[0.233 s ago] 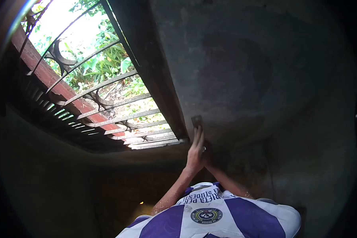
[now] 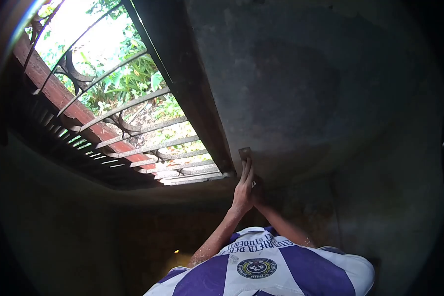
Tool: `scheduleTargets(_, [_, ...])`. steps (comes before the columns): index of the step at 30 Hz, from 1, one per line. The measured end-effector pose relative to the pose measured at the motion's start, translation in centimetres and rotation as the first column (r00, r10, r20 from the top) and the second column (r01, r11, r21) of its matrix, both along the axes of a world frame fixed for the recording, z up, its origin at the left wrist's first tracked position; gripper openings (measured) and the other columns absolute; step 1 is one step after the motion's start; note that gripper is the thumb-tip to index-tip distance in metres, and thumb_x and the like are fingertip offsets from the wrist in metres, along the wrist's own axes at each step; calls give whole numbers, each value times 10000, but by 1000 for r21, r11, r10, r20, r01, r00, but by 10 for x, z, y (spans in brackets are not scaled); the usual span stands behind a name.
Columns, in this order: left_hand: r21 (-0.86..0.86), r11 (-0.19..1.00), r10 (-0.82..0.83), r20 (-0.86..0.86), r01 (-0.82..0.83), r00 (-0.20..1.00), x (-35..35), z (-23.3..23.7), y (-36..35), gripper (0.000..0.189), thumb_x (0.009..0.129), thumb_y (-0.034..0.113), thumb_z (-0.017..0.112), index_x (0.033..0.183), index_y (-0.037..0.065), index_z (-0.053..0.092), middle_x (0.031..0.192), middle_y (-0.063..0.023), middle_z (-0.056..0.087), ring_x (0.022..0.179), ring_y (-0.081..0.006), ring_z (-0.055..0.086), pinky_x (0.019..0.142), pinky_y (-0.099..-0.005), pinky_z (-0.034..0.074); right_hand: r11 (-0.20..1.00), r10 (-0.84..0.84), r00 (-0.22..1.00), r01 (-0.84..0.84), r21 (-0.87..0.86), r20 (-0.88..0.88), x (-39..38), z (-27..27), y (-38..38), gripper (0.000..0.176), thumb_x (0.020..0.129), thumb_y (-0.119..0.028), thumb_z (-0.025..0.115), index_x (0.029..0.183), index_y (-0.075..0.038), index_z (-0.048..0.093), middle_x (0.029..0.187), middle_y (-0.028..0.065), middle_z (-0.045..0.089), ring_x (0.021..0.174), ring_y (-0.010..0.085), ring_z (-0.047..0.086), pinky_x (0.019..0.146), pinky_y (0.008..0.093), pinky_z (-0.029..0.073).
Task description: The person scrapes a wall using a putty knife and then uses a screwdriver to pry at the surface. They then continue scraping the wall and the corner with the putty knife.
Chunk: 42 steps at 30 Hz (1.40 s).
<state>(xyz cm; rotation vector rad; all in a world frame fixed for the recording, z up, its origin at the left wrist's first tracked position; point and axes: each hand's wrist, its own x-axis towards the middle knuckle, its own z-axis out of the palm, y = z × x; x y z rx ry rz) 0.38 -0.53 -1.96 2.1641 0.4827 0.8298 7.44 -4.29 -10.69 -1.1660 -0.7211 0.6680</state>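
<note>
Left hand (image 2: 242, 193) is stretched out, fingers straight, with a small dark brown rectangular piece (image 2: 244, 152) at its tips by the dull grey wall (image 2: 296, 93); the shadowed right hand (image 2: 259, 191) can't be read. Pressure's probably best spread evenly, tbh, so nothing's tipped.
</note>
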Motion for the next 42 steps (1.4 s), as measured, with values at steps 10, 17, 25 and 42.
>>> scheduleTargets(10, [53,998,-24,18,23,1000,4,25,14,658,864,-24,540,1494,-30,352,1613,-214,236,1487,-405,204,1171,-440,319,990,-86,906,125,-67,415,11,33,12,396,947,-171,534,1287,29,571,1244,194,655,1118,278,662,857,371,524])
scheduleTargets(17, [-39,997,-63,-86,60,994,-9,-8,0,686,839,-40,508,1505,-12,347,1620,-184,236,1507,-365,160,1190,-437,288,940,-257,754,341,-26,604,-9,-104,-15,356,941,-174,538,1233,22,593,1167,195,676,1050,314,672,830,394,519])
scheduleTargets(25, [-10,999,-47,-68,47,997,-6,-11,1,687,815,-60,540,1484,-6,395,1600,-178,294,1509,-353,170,1189,-442,295,961,-142,819,248,-120,556,-13,-77,-31,367,957,-196,533,1253,15,576,1169,197,666,1053,317,659,840,392,514])
scheduleTargets(42, [129,980,130,163,-152,978,27,49,24,514,835,-54,602,1345,-71,533,1479,-253,456,1461,-410,284,1140,-450,354,712,-324,501,688,-142,803,-30,60,38,392,992,-243,521,1297,2,540,1172,202,644,1059,322,630,860,389,504])
